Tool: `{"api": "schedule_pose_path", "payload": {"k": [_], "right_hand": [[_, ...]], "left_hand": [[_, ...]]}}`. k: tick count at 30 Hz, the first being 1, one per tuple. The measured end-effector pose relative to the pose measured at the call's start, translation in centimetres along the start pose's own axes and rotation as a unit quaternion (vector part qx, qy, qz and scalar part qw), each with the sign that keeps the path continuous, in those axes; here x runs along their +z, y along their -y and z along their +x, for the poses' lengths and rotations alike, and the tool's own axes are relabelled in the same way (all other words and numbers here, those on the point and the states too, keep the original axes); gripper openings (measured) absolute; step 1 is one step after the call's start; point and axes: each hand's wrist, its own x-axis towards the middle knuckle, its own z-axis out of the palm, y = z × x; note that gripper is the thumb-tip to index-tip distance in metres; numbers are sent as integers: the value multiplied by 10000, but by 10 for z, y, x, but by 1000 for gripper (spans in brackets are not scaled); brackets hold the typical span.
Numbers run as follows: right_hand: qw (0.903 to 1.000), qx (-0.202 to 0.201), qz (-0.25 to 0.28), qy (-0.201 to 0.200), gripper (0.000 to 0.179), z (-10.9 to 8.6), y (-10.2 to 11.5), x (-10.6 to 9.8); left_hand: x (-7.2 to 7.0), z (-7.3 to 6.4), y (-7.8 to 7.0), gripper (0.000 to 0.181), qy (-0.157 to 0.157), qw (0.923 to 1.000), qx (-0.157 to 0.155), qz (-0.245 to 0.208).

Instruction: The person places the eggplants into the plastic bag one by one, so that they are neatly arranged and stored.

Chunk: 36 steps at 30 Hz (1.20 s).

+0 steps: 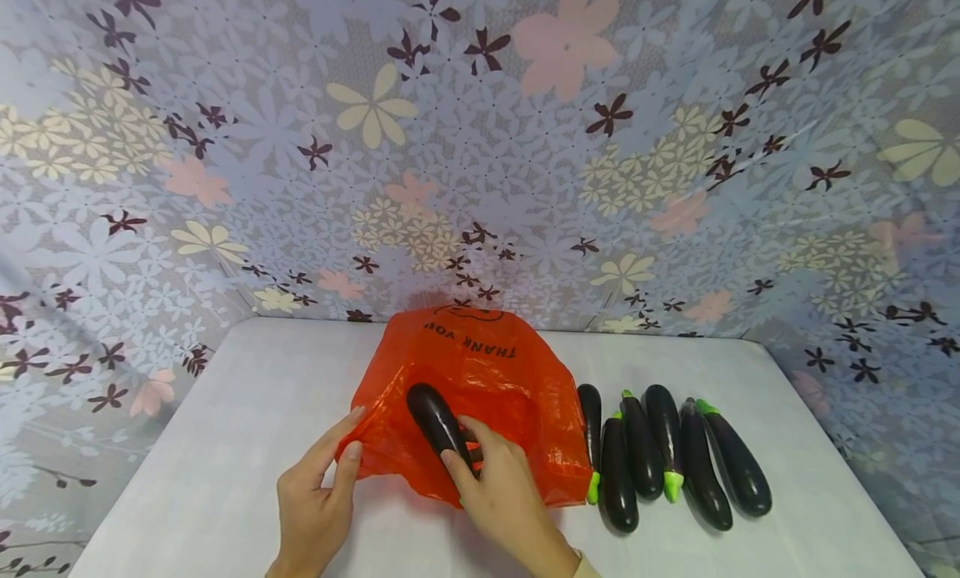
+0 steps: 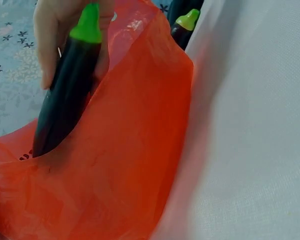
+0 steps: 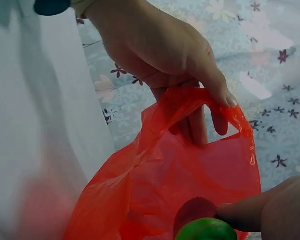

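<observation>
A red plastic bag (image 1: pixel 495 378) sits on the white table (image 1: pixel 255 419) in front of me. At the bag's left edge, the person's left hand (image 1: pixel 313 503) pinches the plastic between thumb and fingers. The right hand (image 1: pixel 501 482) grips a dark eggplant (image 1: pixel 435 419) at the bag's mouth, green cap toward the person. Six more eggplants (image 1: pixel 663 428) lie just right of the bag.

Place was recorded as booth-like and small; whether it was set within a home or a studio could not be told. A white-covered table (image 1: pixel 225 444) was enclosed at the back and along both sides by flower-printed sheeting (image 1: pixel 487 169), from which light was reflected in bright patches.
</observation>
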Motion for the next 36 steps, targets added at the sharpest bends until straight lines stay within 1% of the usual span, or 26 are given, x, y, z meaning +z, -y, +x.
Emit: {"api": "schedule_pose_path", "payload": {"k": [5,11,18,20,27,33,36], "right_hand": [[9994,228,268,-12,45,10,0,6],[9986,149,414,-284,40,22,-3,11],[9958,446,798,-65,44,35,-7,16],[9960,459,769,-68,43,38,-9,17],[9978,460,389,-290,37,49,-16,23],[9951,672,651,-311,35,57,-18,30],[9943,770,637,-370,31,61,-19,36]], "left_hand": [[1,0,3,41,-84,9998,167,19],[2,1,5,39,-135,9996,254,17],[2,1,4,39,-145,9996,222,76],[2,1,4,39,-137,9996,218,78],[2,1,4,39,-123,9997,195,70],[2,1,3,38,-116,9997,204,23],[2,1,3,38,-124,9997,200,29]]}}
